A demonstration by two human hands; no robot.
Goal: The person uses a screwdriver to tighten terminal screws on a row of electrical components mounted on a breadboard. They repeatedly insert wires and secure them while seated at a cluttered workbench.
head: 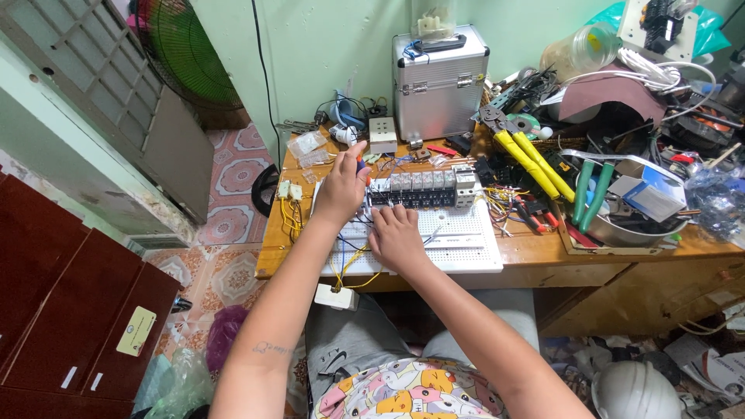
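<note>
**Hands at a wired breaker panel**

A wooden desk (543, 252) carries a white perforated board (458, 240) with a row of grey breakers (423, 188) along its far edge. The right hand (397, 239) lies flat on the board, fingers spread, touching the row. The left hand (344, 188) is closed round a screwdriver (360, 167) at the row's left end.

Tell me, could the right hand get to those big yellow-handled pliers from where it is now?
Probably yes. The right hand rests on the white perforated board, and the yellow-handled pliers lie uncovered further right on the desk, with only loose wires between.
</note>
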